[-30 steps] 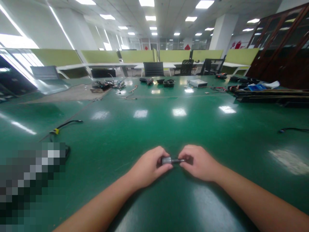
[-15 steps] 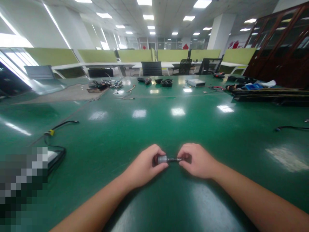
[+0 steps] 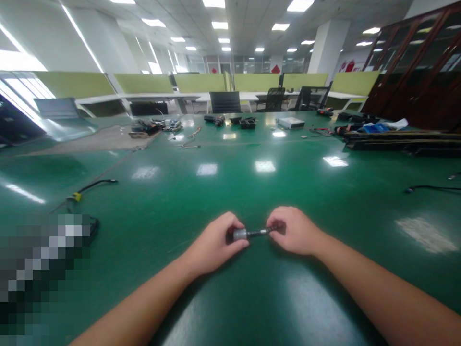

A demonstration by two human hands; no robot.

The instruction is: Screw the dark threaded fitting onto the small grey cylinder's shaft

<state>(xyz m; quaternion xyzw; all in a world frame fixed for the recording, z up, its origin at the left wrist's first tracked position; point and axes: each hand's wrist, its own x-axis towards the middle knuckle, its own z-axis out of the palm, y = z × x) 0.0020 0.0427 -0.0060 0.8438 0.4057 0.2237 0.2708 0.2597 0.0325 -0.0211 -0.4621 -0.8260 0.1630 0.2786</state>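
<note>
My left hand (image 3: 219,241) is closed around a short silver cylinder (image 3: 239,234), thumb below and fingers above it. A thin dark rod (image 3: 257,233) runs from the cylinder's right end, with a bright band near its far part. The tip of this rod is pinched between the thumb and fingers of my right hand (image 3: 293,230). The rod slopes slightly upward to the right. Its right end is partly hidden by my fingers, and I cannot make out what exact kind of part this is. Both hands are low over the green table (image 3: 230,197).
On the left lie a black cable with a yellow tag (image 3: 77,196) and a pixelated device (image 3: 43,259). A dark cable (image 3: 432,188) is at the right. Along the far side sit a silver box (image 3: 290,123), loose electronic parts (image 3: 158,126) and long black bars (image 3: 399,142).
My right hand has risen a little, so the rod now tilts up to the right instead of lying level. My left hand has shifted slightly; both keep their hold.
</note>
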